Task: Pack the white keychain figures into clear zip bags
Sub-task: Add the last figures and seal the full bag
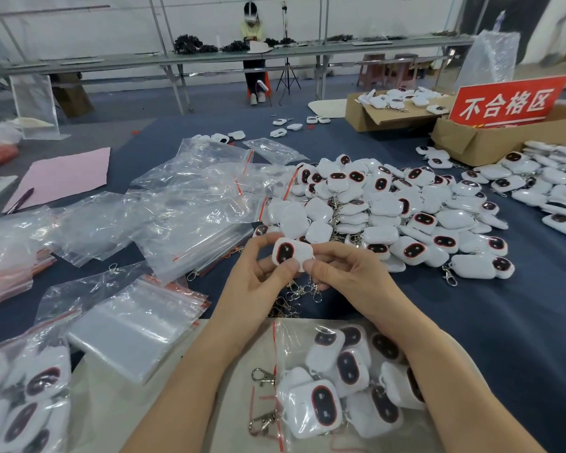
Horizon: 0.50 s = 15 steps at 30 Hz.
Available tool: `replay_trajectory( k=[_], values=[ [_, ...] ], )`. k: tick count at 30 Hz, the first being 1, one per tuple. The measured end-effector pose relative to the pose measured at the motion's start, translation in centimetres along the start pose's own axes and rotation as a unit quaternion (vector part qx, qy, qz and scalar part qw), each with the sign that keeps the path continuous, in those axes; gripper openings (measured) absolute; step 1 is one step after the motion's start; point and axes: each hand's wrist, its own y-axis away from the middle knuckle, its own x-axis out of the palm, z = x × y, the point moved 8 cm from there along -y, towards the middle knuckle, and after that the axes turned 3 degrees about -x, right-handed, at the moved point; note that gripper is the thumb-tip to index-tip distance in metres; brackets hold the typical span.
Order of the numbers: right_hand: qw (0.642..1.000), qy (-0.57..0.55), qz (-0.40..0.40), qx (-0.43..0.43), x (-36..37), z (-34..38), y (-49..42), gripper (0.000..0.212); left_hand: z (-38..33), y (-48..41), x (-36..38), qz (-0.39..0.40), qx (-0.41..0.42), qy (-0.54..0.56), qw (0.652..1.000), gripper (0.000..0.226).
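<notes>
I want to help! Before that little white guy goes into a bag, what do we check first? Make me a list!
1. Firm hold on the white figure: ok, the left hand and right hand both pinch it.
2. Dark face showing for a look: ok, it faces up.
3. Its metal clips hanging free: cannot tell, they bunch together under the hands.
4. Mouth of the part-filled bag open: cannot tell; two clips poke out at its red strip.
5. A spare hand to hold the bag: not ok, both are busy.
6. Spare empty bags nearby: ok, a stack lies on the left.
</notes>
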Motion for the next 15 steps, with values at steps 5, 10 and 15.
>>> replay_trajectory(
  k=[5,10,15],
  values=[
    [1.0,-0.005,-0.021,0.017,-0.36,-0.26,0.04,0.017,-0.36,0.11,0.0,-0.019,0.022,-0.075,0.997,0.039],
    [0.999,-0.004,-0.04,0.026,-0.43,0.17,0.09,0.025,-0.59,0.15,0.4,-0.008,0.023,-0.093,0.995,0.026],
    [0.998,0.006,-0.04,0.04,-0.39,0.01,0.06,0.029,-0.83,0.33,0.38,-0.025,0.029,-0.096,0.995,0.023]
  ],
)
